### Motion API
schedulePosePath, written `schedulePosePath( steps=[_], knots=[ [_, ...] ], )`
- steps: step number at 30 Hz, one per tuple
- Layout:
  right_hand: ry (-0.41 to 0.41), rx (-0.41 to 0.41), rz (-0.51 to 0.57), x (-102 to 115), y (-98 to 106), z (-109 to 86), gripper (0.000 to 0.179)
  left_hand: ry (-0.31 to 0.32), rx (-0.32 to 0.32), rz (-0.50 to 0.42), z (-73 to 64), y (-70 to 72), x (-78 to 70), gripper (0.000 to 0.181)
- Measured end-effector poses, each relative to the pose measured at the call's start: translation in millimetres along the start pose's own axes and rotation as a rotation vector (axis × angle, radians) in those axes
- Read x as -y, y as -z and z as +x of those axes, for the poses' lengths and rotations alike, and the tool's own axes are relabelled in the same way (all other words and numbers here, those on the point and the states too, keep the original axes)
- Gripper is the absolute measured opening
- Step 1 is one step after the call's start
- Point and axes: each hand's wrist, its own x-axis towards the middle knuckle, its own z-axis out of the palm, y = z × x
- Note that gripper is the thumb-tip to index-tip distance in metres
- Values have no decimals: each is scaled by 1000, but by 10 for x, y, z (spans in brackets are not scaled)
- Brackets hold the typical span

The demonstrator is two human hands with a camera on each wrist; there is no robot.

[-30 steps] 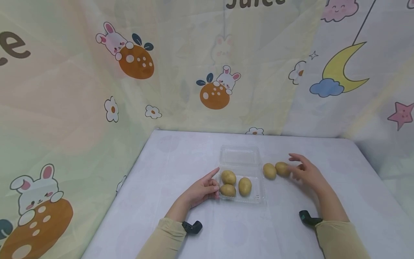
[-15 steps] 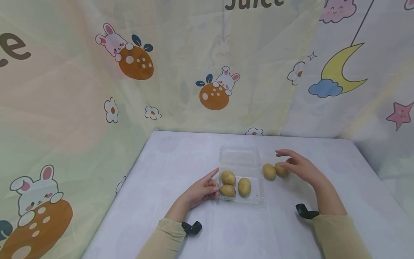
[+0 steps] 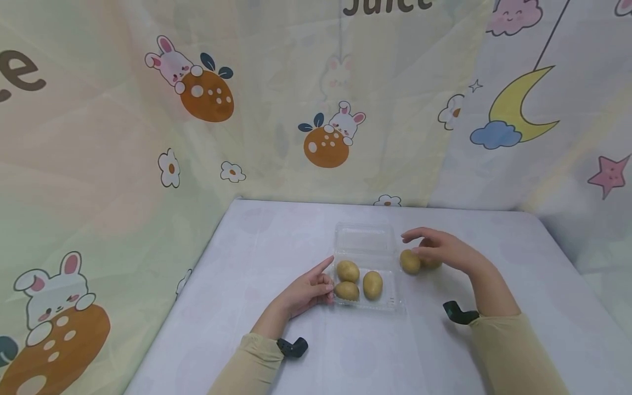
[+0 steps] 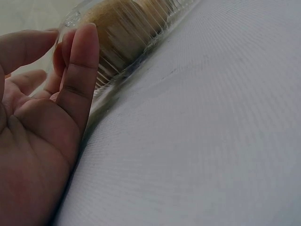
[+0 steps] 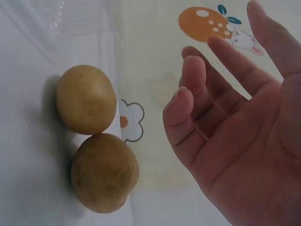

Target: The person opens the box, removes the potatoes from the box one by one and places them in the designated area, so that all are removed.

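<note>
Seen from the head only: the back edge of the table [image 3: 316, 356], both sleeves [image 3: 513, 356], and the clear box [image 3: 390, 287] whole, its lid [image 3: 365, 240] lying open toward that edge.
Seen from the left wrist only: the ribbed side of the box close up, with a potato showing through it.
Seen from the right wrist only: both loose potatoes [image 5: 86, 100] uncovered, side by side and touching; in the head view the right hand [image 3: 446, 250] hides much of the right one.
Potatoes: five in all, three in the box and two on the table.
Potatoes in the box: two along its left side, one behind the other [image 3: 347, 291], and one upright oval [image 3: 372, 286] to their right.
Box: one, roughly midway between the table's left and right edges, nearer the back edge than the sleeves are.
Loose pair: between the box and the table's right edge, just beside the box.
Black wrist devices [image 3: 293, 347]: two, one on each wrist.
Left hand [image 3: 306, 293]: forefinger straight, the other fingers bent, at the left edge of the box; whether it pinches the wall or only rests there, one cannot tell.
Right hand: fingers spread and loosely bent, nothing in it, above the loose pair; the right wrist view shows a gap between fingers and potatoes.
</note>
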Motion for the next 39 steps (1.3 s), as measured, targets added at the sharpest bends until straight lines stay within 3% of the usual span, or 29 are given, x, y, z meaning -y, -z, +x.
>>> schedulePosePath(
  steps=[7,17,27,39],
  knots=[
    [35,156,12,70,-36,135,33,2,0,-1,-4,1,5,81],
    [-1,361,78,114,-128,290,38,-5,12,-18,-2,4,5,79],
    [-43,461,29,210,-240,405,37,-11,17,-16,4,17,12,79],
    [-246,497,-14,361,-370,516,39,-14,18,-15,-1,22,12,78]
  ],
)
